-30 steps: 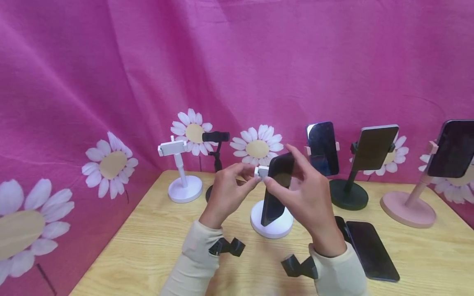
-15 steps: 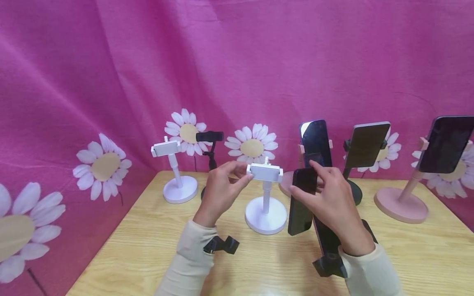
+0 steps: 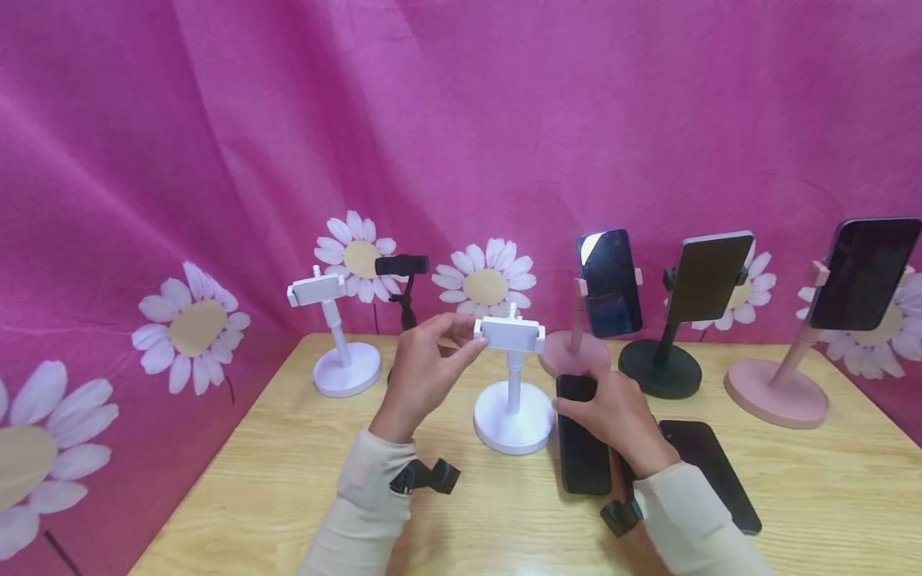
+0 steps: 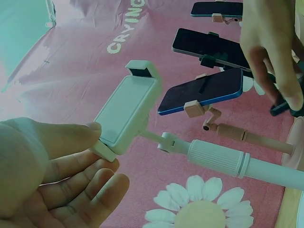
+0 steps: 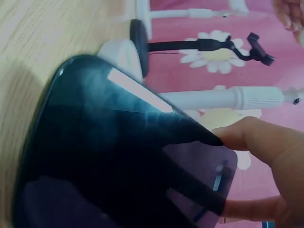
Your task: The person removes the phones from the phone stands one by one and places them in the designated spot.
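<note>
A white phone stand (image 3: 513,416) stands upright mid-table, its clamp (image 4: 128,111) holding no phone. My left hand (image 3: 426,370) pinches the left end of that clamp between thumb and fingers. To the right of the stand, my right hand (image 3: 612,416) grips a black smartphone (image 3: 582,448) by its upper part, low over the table. The right wrist view has this phone's dark glossy face (image 5: 104,142) large in front, with thumb and fingertips on its edges.
Another white stand (image 3: 337,344) and a black stand (image 3: 403,268) are at the back left. Pink (image 3: 576,352) and black (image 3: 661,372) stands, plus another pink stand (image 3: 778,392), hold phones. A dark phone (image 3: 711,472) lies at right on the wooden table (image 3: 252,496).
The right hand has carried the black smartphone away from the white clamp, rightward and down to the table. My left hand stays at the clamp's left end.
</note>
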`<act>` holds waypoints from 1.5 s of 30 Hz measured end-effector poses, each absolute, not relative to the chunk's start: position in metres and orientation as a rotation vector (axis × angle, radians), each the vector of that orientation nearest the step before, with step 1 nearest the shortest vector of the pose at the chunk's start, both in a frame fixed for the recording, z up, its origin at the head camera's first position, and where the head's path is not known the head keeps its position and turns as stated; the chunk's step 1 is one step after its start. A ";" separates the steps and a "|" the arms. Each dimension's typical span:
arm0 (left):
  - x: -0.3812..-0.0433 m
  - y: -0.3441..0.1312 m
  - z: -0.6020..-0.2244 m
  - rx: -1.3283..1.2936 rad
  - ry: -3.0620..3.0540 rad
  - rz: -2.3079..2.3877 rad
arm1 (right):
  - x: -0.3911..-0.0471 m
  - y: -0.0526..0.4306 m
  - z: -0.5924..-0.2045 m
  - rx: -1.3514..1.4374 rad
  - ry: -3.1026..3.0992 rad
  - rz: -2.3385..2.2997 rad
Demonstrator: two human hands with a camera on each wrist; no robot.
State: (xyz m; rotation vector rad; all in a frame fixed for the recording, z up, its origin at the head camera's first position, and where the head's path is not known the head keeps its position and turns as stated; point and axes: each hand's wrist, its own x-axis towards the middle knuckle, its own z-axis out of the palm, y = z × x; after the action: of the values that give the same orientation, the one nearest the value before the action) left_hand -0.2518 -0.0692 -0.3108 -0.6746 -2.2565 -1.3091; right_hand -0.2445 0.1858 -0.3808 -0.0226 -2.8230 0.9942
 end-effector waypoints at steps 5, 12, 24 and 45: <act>-0.252 -0.069 -0.311 -0.683 -2.244 -1.307 | -0.250 0.180 -0.391 -0.076 -2.865 0.863; -0.252 -0.070 -0.312 -0.673 -2.272 -1.305 | -0.258 0.177 -0.406 -0.068 -2.919 0.692; -0.253 -0.071 -0.309 -0.680 -2.281 -1.303 | -0.263 0.178 -0.418 -0.113 -2.990 0.605; -0.254 -0.068 -0.312 -0.630 -2.230 -1.263 | -0.247 0.186 -0.396 0.092 -3.387 0.366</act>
State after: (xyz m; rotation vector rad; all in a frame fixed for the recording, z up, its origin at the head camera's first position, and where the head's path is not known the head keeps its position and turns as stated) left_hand -0.2538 -0.0678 -0.3118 -0.6298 -2.2303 -1.2629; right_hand -0.2474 0.1857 -0.3962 0.0918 -3.3866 0.3656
